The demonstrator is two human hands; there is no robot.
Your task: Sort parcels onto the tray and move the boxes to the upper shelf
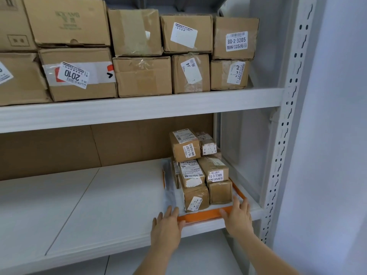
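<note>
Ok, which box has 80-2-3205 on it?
Look at the upper shelf, at its far right end. There two boxes are stacked; it's the top box, the only one with a white sticker reading 80-2-3205.

Matt cardboard parcels (200, 171), plastic tray (200, 216)

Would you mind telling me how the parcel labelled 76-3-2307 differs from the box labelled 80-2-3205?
The 76-3-2307 parcel sits on the lower shelf, stacked on other parcels in the orange tray; the 80-2-3205 box sits on the upper shelf atop another box. The parcel looks smaller than the box. Its number label runs sideways, while the box's reads level. Both are brown cardboard with white labels.
</note>
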